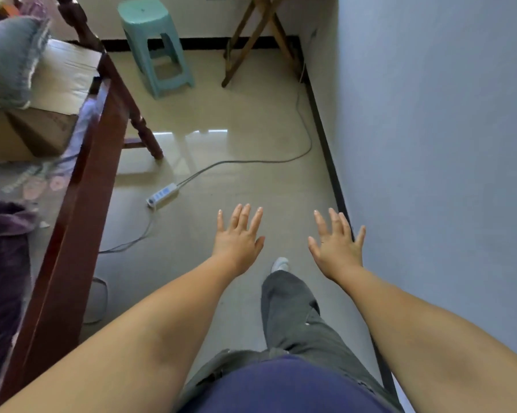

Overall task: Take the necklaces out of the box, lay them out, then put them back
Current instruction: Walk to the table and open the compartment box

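While neither box nor necklaces can be seen anywhere, the task looks unstarted.

Wall point(445, 129): pale blue, right side, running near to far; hems the walkway in.

Floor point(236, 114): glossy beige tile, a narrow lane between wall and bed.

Bed frame point(81, 204): dark red wood, left side, piled with a cardboard carton point(36, 114) and a grey cushion point(9, 61); whether the jewellery box sits among this clutter cannot be told.

Folding table point(263, 34): far, only its wooden legs showing.

Stool point(155, 46): green plastic, far, left of those legs.

Power strip point(162, 194): white, on the floor ahead, with its cable point(251, 160) looping across the lane; a likely trip risk.

Left hand point(239, 239): held out over the floor, fingers spread wide, holding nothing.

Right hand point(336, 245): likewise spread and bare, close to the wall. Both seem raised for the camera rather than reaching.
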